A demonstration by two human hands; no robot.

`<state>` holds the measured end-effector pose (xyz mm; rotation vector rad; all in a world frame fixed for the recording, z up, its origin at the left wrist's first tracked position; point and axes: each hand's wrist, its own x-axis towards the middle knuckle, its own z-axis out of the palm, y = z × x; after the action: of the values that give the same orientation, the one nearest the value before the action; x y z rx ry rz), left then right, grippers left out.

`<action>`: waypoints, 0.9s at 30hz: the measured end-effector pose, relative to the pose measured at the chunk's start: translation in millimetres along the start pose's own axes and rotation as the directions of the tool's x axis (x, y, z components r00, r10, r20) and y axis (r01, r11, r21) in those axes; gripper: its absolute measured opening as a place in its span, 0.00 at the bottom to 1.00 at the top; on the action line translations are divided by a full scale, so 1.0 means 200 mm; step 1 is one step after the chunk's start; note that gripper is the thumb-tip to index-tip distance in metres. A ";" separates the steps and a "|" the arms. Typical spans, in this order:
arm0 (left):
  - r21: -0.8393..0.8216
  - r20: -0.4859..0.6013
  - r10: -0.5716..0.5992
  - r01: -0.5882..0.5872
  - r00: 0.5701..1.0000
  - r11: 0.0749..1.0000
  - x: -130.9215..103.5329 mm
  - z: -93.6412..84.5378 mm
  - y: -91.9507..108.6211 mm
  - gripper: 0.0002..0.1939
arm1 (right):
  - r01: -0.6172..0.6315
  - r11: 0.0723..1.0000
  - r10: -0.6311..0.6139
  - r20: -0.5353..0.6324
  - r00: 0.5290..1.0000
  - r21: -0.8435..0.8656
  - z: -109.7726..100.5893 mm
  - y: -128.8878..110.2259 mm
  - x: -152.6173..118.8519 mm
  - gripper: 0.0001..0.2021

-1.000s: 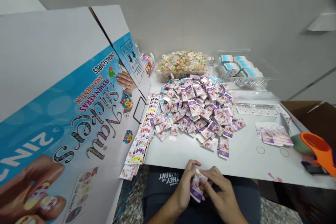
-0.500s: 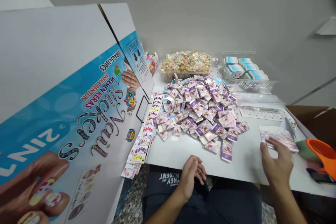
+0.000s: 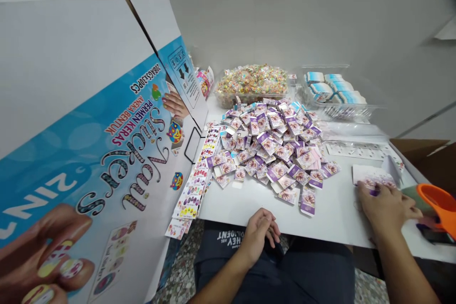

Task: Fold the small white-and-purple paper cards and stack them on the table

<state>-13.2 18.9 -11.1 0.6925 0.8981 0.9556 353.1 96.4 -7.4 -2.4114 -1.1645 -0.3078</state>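
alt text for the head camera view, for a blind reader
A person's right hand reaches onto printed cards on a white table; the left hand is over the lap. A heap of small purple-and-white boxes fills the middle, two clear tubs behind it, a large "Nail Stickers" carton at left.

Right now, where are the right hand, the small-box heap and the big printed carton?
Right hand (image 3: 385, 208): head view, on the back of the hand.
Small-box heap (image 3: 267, 144): head view, on a box near its middle.
Big printed carton (image 3: 96, 47): head view, on its white upper part.
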 end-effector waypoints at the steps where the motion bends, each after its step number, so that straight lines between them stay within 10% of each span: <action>1: 0.001 0.002 0.000 0.000 1.000 1.000 0.00 0.00 0.00 0.28 | -0.006 1.000 0.006 0.006 1.000 0.000 0.01 -0.01 0.00 0.26; 9: 0.018 0.001 0.003 -0.003 1.000 1.000 0.00 0.00 -0.01 0.27 | -0.313 0.940 0.287 0.183 0.940 0.134 0.06 -0.01 0.13 0.28; 17: 0.010 0.007 0.006 -0.006 1.000 1.000 0.00 -0.01 -0.01 0.28 | -0.329 0.903 0.289 0.176 0.941 0.275 -0.03 -0.11 0.10 0.11; 24: 0.077 0.009 0.039 -0.039 0.999 0.996 -0.04 0.03 0.01 0.27 | -0.307 0.740 0.168 0.277 0.946 0.598 -0.26 -0.26 -0.35 0.26; 27: 0.089 0.148 0.098 -0.112 0.984 0.990 -0.10 0.08 0.05 0.29 | -0.520 0.472 -0.063 0.616 0.785 0.711 -0.39 -0.41 -0.71 0.26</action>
<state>-8.2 3.8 10.3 0.8876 0.7910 0.9481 200.2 5.4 30.1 -1.6595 -0.8125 0.9855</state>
